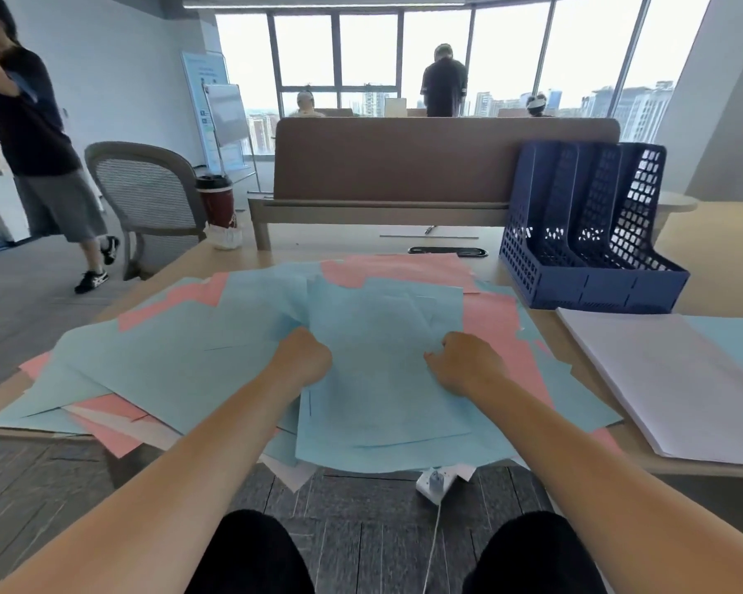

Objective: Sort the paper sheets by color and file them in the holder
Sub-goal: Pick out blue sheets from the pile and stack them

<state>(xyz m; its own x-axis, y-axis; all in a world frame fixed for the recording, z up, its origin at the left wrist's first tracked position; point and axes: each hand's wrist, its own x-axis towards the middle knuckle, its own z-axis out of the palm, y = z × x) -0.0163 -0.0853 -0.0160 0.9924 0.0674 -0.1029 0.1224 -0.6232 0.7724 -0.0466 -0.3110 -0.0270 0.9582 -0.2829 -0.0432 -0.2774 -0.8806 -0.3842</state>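
From where I stand, the person sits at the desk (700, 289) with a loose spread of blue and pink paper in front of them, and both hands are down in the middle of it. The left hand (303, 358) is closed into a fist over the left edge of a bundle of blue sheets (382, 379), and the right hand (464, 364) has its fingers curled and pinched on the bundle's right edge, so the blue ones seem to be gathered together and squared up apart from the rest. Pink sheets (498, 332) lie underneath, poking out at ten, twelve and three o'clock of the hands, not yet collected. A white stack (678, 379) sits squared off at three o'clock, probably set aside already as one sorted color. The blue file holder (584, 285) stands at one o'clock, well apart, its slots looking empty, which suggests filing comes after the sorting.
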